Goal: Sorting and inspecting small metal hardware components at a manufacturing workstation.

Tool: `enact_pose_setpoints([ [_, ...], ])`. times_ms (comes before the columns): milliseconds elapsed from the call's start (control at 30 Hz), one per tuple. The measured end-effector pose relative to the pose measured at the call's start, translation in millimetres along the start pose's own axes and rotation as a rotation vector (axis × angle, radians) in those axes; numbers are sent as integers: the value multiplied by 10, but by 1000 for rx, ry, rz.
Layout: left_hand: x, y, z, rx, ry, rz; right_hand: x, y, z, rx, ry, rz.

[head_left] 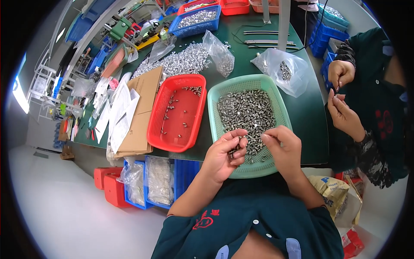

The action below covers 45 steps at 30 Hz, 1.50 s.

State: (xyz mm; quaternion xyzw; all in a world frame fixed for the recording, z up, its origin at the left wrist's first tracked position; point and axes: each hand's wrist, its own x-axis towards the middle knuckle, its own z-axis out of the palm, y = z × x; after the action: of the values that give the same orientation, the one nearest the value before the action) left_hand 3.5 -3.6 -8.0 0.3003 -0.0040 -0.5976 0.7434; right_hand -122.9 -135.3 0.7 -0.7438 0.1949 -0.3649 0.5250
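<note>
Both my hands are over the near part of a pale green basket (213,112) full of small metal cylindrical parts (246,108). My left hand (224,155) is curled, palm partly up, with several of these metal parts in its fingers. My right hand (282,149) is closed in a pinch beside it; what its fingertips hold is too small to make out. Left of the green basket stands a red basket (198,125) with a few similar parts scattered on its bottom and some clustered at its far corner.
Cardboard (140,110) and white papers (123,105) lie left of the red basket. Beyond it spreads a heap of shiny parts (177,60) with plastic bags around. A clear bag (284,71) sits at the far right, by a metal post (283,26). At right, a co-worker's hands (343,95) work close together.
</note>
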Motion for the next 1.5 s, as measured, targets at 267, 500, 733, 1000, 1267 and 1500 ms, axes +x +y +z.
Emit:
enact_pose_setpoints([
  [267, -56, -69, 3, -16, -79, -20, -26, 9, 107, 13, -40, -103],
  [500, -83, -70, 47, 117, 10, 81, 23, -108, 86, -285, -21, -476],
  [733, -147, -99, 166, 428, 118, 229, 23, -119, 77, -158, -63, -191],
  [1000, -114, -102, 200, 269, 100, 125, -70, 74, 106, 424, -95, 391],
  [1267, -41, -38, 35, 116, -42, 38, 78, 48, -30, -324, 55, -236],
  [1500, -21, -51, 83, 52, -135, -15, -2, -79, 5, -37, 23, -94],
])
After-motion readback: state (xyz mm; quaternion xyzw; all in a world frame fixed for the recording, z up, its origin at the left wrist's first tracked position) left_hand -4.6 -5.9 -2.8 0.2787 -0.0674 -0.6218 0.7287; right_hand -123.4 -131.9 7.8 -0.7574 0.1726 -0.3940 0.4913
